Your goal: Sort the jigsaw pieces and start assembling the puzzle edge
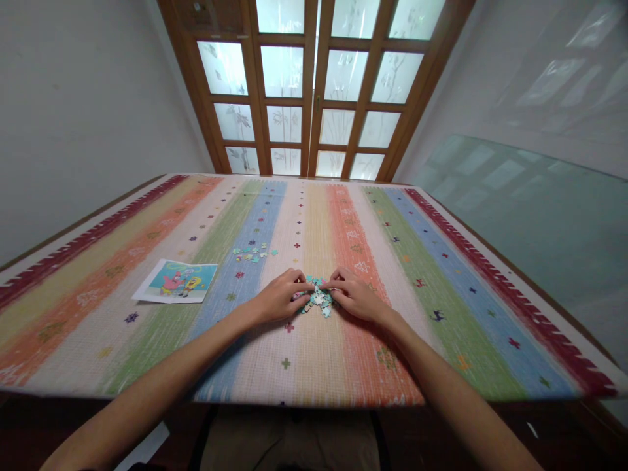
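Flanking the puzzle-piece pile (321,298), left hand (282,297) and right hand (357,297) curl their fingers part-closed — gripping any, I cannot tell. Left of the fingers lies a printed picture (180,282), likely for viewing — beyond, a smaller cluster (254,258), seemingly set apart.

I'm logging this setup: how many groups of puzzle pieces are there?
2: a pile between the left hand and right hand, and a cluster farther back, right of the printed picture. The pile is partly covered.
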Demonstrator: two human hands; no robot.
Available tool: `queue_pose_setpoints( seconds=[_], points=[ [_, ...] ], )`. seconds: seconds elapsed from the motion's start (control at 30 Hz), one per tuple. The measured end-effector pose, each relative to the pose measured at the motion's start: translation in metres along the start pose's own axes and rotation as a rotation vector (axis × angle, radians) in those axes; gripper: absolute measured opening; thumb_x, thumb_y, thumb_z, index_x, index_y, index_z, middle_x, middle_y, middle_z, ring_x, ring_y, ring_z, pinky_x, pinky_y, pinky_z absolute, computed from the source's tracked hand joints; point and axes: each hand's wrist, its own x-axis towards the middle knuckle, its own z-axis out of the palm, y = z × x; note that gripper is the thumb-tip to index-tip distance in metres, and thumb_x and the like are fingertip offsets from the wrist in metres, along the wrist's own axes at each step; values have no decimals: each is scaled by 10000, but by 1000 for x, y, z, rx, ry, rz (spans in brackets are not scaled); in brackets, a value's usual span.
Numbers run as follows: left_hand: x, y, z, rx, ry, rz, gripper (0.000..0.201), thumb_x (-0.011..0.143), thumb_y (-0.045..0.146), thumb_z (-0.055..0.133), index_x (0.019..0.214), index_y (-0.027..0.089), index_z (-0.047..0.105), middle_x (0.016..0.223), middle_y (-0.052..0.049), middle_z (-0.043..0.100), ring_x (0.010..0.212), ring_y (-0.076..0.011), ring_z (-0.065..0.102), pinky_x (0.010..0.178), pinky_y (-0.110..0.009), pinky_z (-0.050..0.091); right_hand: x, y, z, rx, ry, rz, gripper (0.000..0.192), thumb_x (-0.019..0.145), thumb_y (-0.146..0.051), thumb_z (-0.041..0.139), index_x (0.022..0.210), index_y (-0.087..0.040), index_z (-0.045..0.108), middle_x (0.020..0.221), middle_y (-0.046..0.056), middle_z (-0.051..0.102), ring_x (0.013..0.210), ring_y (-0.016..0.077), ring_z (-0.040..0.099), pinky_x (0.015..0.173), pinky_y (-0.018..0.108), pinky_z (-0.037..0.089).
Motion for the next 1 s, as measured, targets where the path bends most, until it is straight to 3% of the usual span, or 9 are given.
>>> queue_pose_setpoints(
  seconds=[0.6, 0.9, 1.0],
  points=[
    [14, -5, 8, 45, -25, -16, 254, 959, 241, 555, 1140, 220, 732, 985, -70, 594, 953, -214, 577, 870, -343, 483, -1, 5, -5, -77, 75, 58, 274, 853, -53, 547, 929, -163, 786, 909, 68, 605, 856, 195, 560, 816, 336, 447],
    [5, -2, 4, 40, 20, -17, 212, 952, 239, 533, 1036, 211, 726, 1003, -79, 606, 958, -222, 576, 879, -374, 489, -2, 7, -11, -74, 32, 61, 325, 830, -40, 543, 919, -200, 811, 926, 65, 625, 875, 197, 578, 831, 340, 455],
    [3, 1, 4, 41, 19, -9, 238, 952, 244, 530, 1094, 216, 719, 1009, -81, 603, 962, -224, 576, 876, -377, 491, -1, 7, -11, -79, 44, 65, 299, 832, -50, 553, 892, -196, 807, 925, 67, 628, 878, 199, 574, 832, 340, 453]
  ],
)
